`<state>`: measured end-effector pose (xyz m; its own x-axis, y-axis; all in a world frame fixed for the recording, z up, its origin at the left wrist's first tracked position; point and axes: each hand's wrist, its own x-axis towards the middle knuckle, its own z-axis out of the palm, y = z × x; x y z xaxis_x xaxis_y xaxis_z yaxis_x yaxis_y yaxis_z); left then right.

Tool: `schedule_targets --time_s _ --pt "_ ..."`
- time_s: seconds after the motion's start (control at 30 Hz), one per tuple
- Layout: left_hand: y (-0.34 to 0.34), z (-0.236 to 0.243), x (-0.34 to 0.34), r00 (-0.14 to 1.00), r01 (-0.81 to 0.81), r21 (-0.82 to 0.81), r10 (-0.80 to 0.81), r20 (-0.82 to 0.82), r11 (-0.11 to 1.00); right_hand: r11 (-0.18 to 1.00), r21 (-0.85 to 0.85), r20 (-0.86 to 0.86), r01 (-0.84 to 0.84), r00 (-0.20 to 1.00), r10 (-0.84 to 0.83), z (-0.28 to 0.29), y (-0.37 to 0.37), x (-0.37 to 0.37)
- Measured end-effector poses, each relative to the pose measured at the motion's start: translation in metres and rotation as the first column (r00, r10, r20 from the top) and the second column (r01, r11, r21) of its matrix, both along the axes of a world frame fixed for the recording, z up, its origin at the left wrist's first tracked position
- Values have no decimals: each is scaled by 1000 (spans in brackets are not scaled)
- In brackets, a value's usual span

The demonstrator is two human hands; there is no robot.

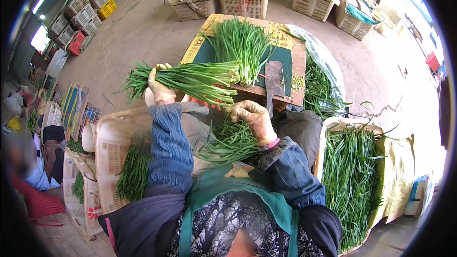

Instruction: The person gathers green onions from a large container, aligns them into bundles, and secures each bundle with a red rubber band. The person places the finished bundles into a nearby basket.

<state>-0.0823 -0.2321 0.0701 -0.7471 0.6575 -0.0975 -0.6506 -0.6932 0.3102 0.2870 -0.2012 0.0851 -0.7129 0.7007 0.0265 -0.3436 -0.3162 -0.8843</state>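
Note:
My left hand (161, 84), in a pale thin glove, is wrapped round a bunch of green garlic chives (200, 77), held sideways with its pale cut ends to the right. My right hand (254, 120), gloved too, has its fingers pinched together just below those ends; what is between them is too small to make out. Loose green leaves (233, 140) lie in my lap beneath it. Beyond my hands another pile of chives (243, 50) rests on a wooden board (297, 62) with a dark green mat. A cleaver (274, 80) lies on the board, its handle toward me.
On my right stands a crate (328, 135) full of long chives; on my left is another plastic crate (112, 138) with some chives. Leaves in a clear plastic bag (333, 62) sit beside the board. Stacked crates (243, 5) stand beyond it. A person (38, 162) is at far left.

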Motion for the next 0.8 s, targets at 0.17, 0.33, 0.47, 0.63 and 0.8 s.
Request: schedule_targets --time_s 0.17,0.33,0.47,0.63,0.8 --pt "-5 -14 -19 1000 19 46 -18 -7 999 521 846 349 -113 856 -381 9 16 37" --pt "0 -17 -7 999 26 34 -27 34 999 658 693 96 295 867 -489 22 14 17" --pt "7 -18 4 995 98 51 -99 17 994 790 596 130 143 954 -270 16 18 -8" --pt "18 -30 12 991 122 26 -123 45 992 978 150 91 143 983 -158 -8 13 -29" --pt "19 -28 28 991 111 -29 -108 73 993 993 50 -18 102 995 -102 -11 10 -10"
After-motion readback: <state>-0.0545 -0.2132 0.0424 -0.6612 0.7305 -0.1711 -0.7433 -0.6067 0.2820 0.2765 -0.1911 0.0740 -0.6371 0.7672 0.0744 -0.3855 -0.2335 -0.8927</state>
